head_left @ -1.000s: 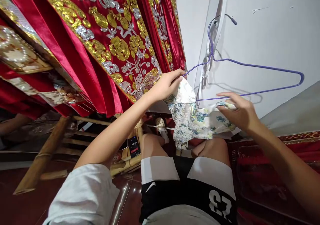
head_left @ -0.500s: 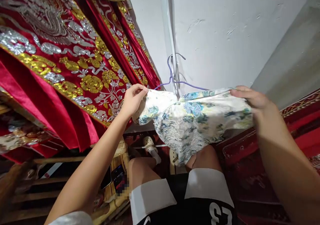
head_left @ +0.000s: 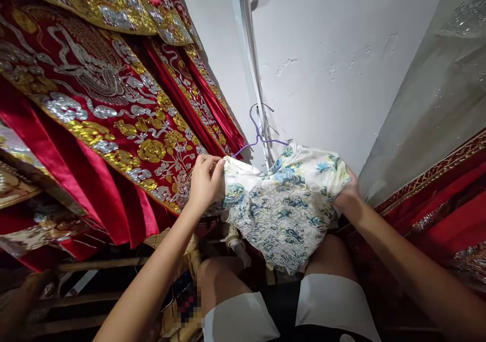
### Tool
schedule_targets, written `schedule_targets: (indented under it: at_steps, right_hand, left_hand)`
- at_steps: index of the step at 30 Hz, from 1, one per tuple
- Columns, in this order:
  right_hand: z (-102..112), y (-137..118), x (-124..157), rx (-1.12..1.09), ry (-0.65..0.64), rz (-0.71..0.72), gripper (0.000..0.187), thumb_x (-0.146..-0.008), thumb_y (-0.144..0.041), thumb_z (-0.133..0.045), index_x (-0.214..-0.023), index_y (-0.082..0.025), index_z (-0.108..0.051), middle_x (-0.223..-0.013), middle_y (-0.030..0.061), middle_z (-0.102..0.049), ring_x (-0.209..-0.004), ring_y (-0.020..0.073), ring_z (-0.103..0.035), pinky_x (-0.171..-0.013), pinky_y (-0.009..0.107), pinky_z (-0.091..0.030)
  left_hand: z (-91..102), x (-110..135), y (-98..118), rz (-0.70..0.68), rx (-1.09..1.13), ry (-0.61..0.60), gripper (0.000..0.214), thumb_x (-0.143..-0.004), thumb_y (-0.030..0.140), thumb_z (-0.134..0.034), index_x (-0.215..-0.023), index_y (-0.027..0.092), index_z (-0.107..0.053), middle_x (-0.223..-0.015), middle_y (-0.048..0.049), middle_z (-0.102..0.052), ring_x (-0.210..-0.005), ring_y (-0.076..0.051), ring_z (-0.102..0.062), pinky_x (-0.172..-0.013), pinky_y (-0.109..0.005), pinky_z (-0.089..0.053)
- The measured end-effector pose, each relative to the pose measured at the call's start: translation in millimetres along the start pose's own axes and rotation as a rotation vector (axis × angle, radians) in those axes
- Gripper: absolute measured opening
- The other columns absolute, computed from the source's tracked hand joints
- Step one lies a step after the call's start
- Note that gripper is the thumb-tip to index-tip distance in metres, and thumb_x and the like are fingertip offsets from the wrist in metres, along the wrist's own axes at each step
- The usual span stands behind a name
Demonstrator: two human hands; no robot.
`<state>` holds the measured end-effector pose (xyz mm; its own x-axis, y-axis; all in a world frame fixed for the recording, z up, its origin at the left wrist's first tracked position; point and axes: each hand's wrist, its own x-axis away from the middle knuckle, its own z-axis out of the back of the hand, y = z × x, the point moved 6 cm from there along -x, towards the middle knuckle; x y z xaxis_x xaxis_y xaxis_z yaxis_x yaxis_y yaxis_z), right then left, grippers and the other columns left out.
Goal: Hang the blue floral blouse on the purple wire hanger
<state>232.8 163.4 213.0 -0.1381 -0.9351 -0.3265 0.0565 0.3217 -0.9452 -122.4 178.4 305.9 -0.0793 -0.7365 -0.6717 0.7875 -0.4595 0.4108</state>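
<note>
A white short-sleeved top (head_left: 283, 210) with blue and green flowers hangs spread between my hands, above my thighs. Its neckline surrounds a purple wire hanger (head_left: 257, 131), whose hook and upper arms show; the rest is hidden inside the cloth. My left hand (head_left: 207, 180) pinches the shoulder at the left, thumb and fingers closed on the fabric by the hanger's end. At the right sleeve is my right hand (head_left: 348, 187), its fingers mostly behind or inside the sleeve cloth and the wrist bent inward.
Red cloth hangings (head_left: 125, 104) with gold and silver sequin embroidery cover the left side. Ahead is a white wall (head_left: 322, 68) with a thin pipe (head_left: 248, 43). A phone (head_left: 186, 294) lies on a bamboo seat (head_left: 170, 321) at lower left. More red cloth (head_left: 436, 210) is at right.
My right hand has moved left and down from the stretched shoulder edge to the sleeve. The top now hangs looser, with its right shoulder and sleeve showing. The view has tilted up slightly.
</note>
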Motion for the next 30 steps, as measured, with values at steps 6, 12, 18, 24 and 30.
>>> schedule_targets:
  at_steps: [6, 12, 18, 24, 30]
  right_hand:
    - [18, -68, -25, -0.284, 0.07, -0.102, 0.077, -0.091, -0.076, -0.027, -0.108, -0.017, -0.073, -0.096, 0.0178, -0.074, -0.105, 0.037, -0.069, -0.086, 0.051, -0.054]
    - [-52, -117, 6, -0.301, -0.376, -0.022, 0.078, -0.083, -0.085, -0.036, -0.111, -0.024, -0.075, -0.103, 0.0108, -0.077, -0.107, 0.0333, -0.071, -0.089, 0.05, -0.055]
    - [-100, -101, 66, 0.182, -1.037, 0.338, 0.055, -0.096, -0.058, -0.058, -0.134, -0.02, -0.069, -0.143, 0.0128, -0.065, -0.137, 0.0313, -0.057, -0.116, 0.049, -0.041]
    - [-133, -48, 64, 0.75, -0.548, 0.764, 0.112, -0.073, -0.026, -0.082, -0.166, -0.02, -0.019, -0.167, 0.0206, -0.031, -0.15, 0.0413, -0.035, -0.119, 0.064, -0.03]
    - [-111, -40, 75, 0.717, -0.257, 0.814, 0.088, -0.079, -0.026, -0.068, -0.16, -0.028, -0.033, -0.128, 0.0138, -0.065, -0.109, 0.0339, -0.063, -0.09, 0.048, -0.051]
  left_hand:
    - [-2.8, -4, 0, 0.115, 0.192, 0.072, 0.038, -0.1, 0.043, -0.045, -0.072, 0.02, -0.056, -0.067, 0.0003, -0.054, -0.066, -0.017, -0.049, -0.063, -0.028, -0.036]
    - [-11.5, -1, -10, 0.192, 0.244, 0.071, 0.038, -0.09, 0.052, -0.06, -0.071, 0.02, -0.056, -0.064, 0.002, -0.052, -0.063, -0.015, -0.047, -0.061, -0.027, -0.037]
    - [-21.9, 20, -31, 0.345, 0.633, 0.304, 0.066, -0.092, 0.075, -0.038, -0.06, 0.021, -0.056, -0.056, -0.0017, -0.052, -0.055, -0.015, -0.049, -0.057, -0.028, -0.04]
    - [-63.9, 36, 26, 0.532, 1.408, 0.043, 0.052, -0.091, 0.064, -0.053, -0.068, 0.018, -0.061, -0.051, 0.0028, -0.047, -0.043, -0.01, -0.041, -0.048, -0.024, -0.038]
    - [-75.6, 67, 57, 0.416, 1.44, -0.253, 0.046, -0.079, 0.054, -0.077, -0.107, 0.017, -0.074, -0.108, -0.0109, -0.075, -0.106, -0.028, -0.07, -0.097, -0.038, -0.053]
